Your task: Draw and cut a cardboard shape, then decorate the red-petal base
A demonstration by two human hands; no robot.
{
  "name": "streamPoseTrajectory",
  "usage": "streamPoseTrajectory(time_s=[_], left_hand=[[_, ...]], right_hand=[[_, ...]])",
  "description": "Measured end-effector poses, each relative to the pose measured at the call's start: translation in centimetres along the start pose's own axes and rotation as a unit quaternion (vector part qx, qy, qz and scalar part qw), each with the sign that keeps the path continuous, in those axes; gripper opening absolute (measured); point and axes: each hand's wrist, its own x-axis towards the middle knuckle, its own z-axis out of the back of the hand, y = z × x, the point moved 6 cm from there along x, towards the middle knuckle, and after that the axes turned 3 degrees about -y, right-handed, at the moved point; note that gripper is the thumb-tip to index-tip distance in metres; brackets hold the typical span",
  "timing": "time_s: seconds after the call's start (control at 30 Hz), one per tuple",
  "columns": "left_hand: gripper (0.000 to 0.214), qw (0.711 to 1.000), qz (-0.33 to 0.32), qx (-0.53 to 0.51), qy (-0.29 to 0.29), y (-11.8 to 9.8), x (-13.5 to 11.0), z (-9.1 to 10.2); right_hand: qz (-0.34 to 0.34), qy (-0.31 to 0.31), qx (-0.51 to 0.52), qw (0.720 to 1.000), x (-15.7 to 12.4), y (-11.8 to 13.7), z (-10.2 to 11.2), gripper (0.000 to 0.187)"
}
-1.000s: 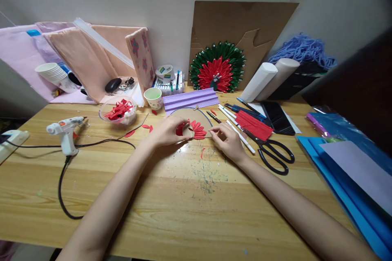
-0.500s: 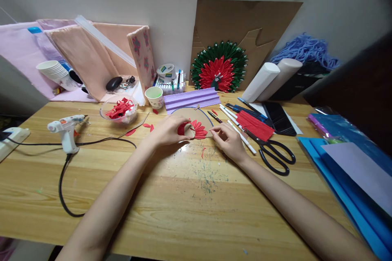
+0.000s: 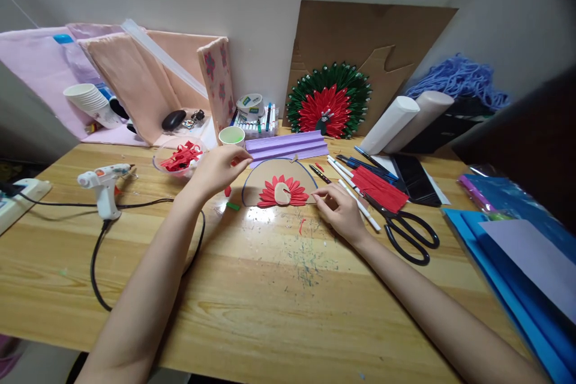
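Note:
A brown cardboard half-disc (image 3: 270, 173) with a blue-drawn rim lies on the wooden table (image 3: 279, 300). A fan of red paper petals (image 3: 297, 194) is stuck round a small tan centre on it. My right hand (image 3: 341, 211) rests at its right corner, fingers curled and pinching the edge. My left hand (image 3: 219, 169) hovers left of the half-disc, between it and a clear bowl of red petals (image 3: 180, 159). Its fingertips are drawn together; what they hold, if anything, does not show. A loose red petal (image 3: 228, 191) and a green scrap (image 3: 233, 206) lie beneath it.
A glue gun (image 3: 101, 183) stands at the left, its black cord looping under my left arm. Black scissors (image 3: 407, 234), white pens, red paper strips and a phone lie right of my right hand. Blue sheets (image 3: 508, 252) fill the right edge. A paper cup, purple corrugated paper and a finished red-green fan stand behind.
My left hand has lifted off the red petals and moved left and back toward the bowl, uncovering the petal fan. My right hand stays at the half-disc's right corner.

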Motion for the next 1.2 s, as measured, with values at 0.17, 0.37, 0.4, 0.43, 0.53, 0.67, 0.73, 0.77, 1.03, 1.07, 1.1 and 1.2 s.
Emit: streamPoseTrajectory(time_s=[0.17, 0.37, 0.4, 0.43, 0.53, 0.67, 0.73, 0.77, 1.03, 1.07, 1.1, 1.2], left_hand=[[0.04, 0.993, -0.042, -0.004, 0.108, -1.4, -0.6, -2.8], [0.038, 0.98, -0.022, 0.061, 0.187, -2.6, -1.3, -6.0], [0.035, 0.977, 0.002, 0.087, 0.192, -2.4, -1.4, -6.2], [0.035, 0.974, 0.024, 0.109, 0.197, -2.4, -1.5, -6.3], [0.038, 0.967, 0.059, 0.152, 0.195, -2.6, -1.9, -6.6], [0.019, 0.968, 0.063, 0.163, 0.178, -3.5, -2.1, -7.3], [0.012, 0.97, 0.061, 0.163, 0.17, -3.8, -2.1, -7.6], [0.012, 0.971, 0.061, 0.162, 0.168, -3.8, -2.1, -7.7], [0.013, 0.973, 0.037, 0.121, 0.194, -3.3, -1.8, -6.5], [0.012, 0.974, 0.038, 0.114, 0.195, -3.0, -1.6, -5.9], [0.012, 0.975, 0.043, 0.106, 0.191, -2.6, -1.4, -5.2], [0.016, 0.98, 0.105, 0.091, 0.146, -0.4, -0.9, -2.4]], right_hand=[[-0.006, 0.004, 0.002, 1.0, 0.0, -0.1, -0.1, 0.008], [-0.003, 0.002, 0.002, 1.0, -0.1, -0.1, 0.0, 0.008], [-0.003, 0.002, 0.002, 1.0, -0.1, -0.2, 0.0, 0.008], [-0.004, 0.003, 0.002, 1.0, -0.1, -0.2, -0.1, 0.008], [-0.005, 0.005, 0.0, 1.0, -0.1, -0.2, -0.1, 0.008], [-0.005, 0.005, 0.001, 1.0, -0.1, -0.1, -0.1, 0.009], [0.0, 0.002, 0.001, 1.0, -0.1, -0.1, -0.1, 0.01], [0.002, 0.001, 0.001, 1.0, -0.1, 0.0, -0.1, 0.01], [0.004, 0.004, 0.001, 1.0, -0.1, 0.0, -0.1, 0.008], [0.003, 0.005, 0.0, 1.0, -0.1, 0.0, -0.1, 0.008], [0.002, 0.007, 0.0, 1.0, -0.1, 0.0, -0.1, 0.008], [0.002, 0.009, -0.002, 1.0, 0.0, 0.0, -0.1, 0.008]])
